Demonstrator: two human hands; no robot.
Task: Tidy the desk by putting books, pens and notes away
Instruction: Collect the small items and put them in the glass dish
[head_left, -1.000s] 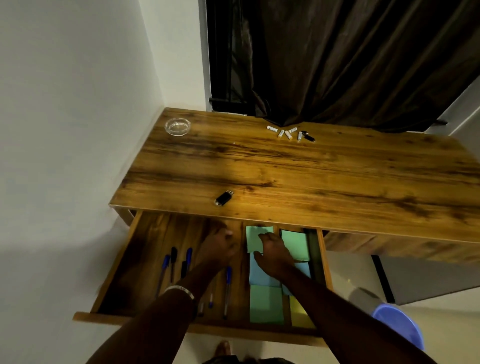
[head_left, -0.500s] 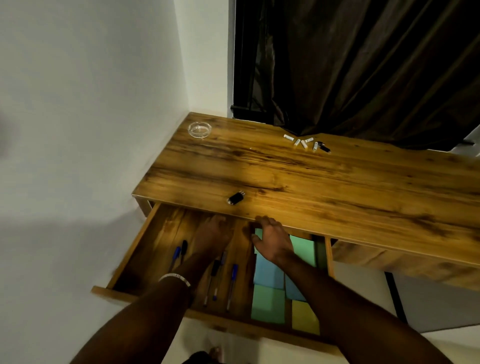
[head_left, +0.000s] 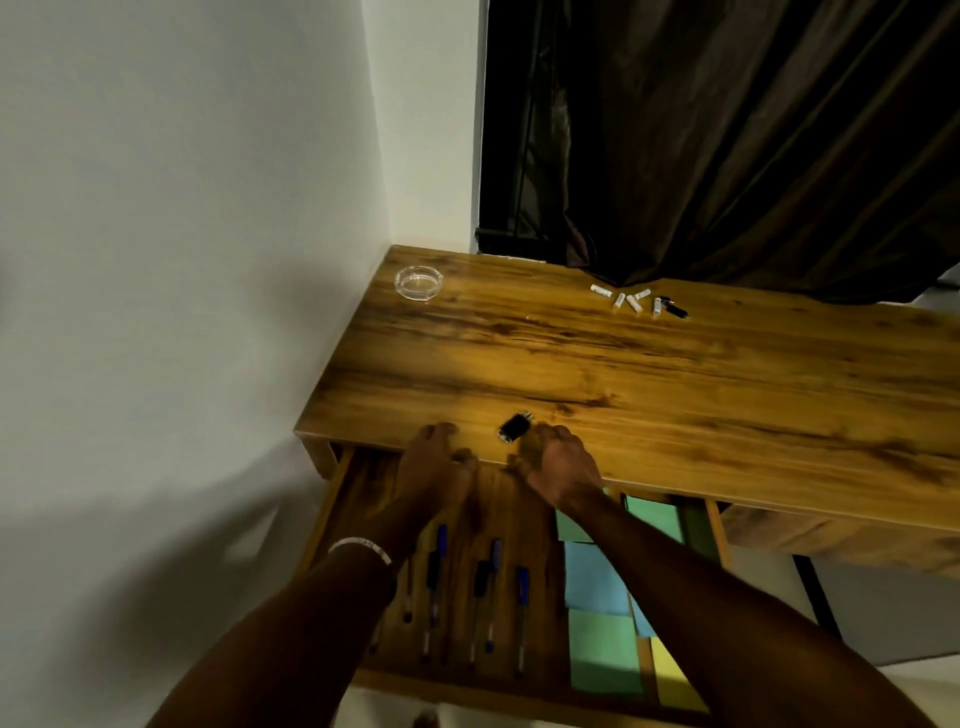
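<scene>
Left hand (head_left: 434, 467) and right hand (head_left: 558, 462) at desk (head_left: 675, 384) edge — fingers curled, grasp unclear — no legible writing.

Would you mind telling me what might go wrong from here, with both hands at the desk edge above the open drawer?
1. The left hand and right hand lie at the desk edge; the small black item between them may get knocked into the drawer.
2. Shutting the drawer could roll the loose pens or pinch fingers.
</scene>
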